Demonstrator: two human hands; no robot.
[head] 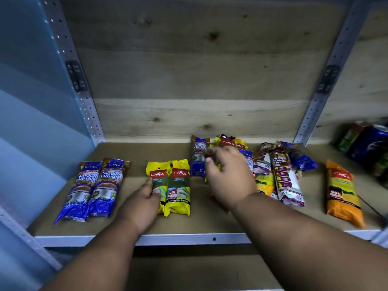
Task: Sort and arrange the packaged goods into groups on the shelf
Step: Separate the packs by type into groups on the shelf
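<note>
Two blue "Singlet Handle" packs [92, 190] lie side by side at the shelf's left. Beside them lie two yellow 25L packs [178, 186]; my left hand [142, 203] rests on the left edge of the left one, fingers spread. Further back a third blue pack [198, 157] lies alone. My right hand [227, 176] hovers just right of it over a yellow pack that is mostly hidden beneath the palm, fingers curled; whether it grips anything is unclear. A mixed heap [279, 171] of white, blue and yellow packs lies to the right, and an orange 50L pack [342, 192] lies apart.
The shelf board [136, 223] has a white metal front lip [189, 239] and perforated uprights at both back corners. Drink cans [371, 143] stand on the neighbouring shelf at far right. A wooden back wall closes the bay.
</note>
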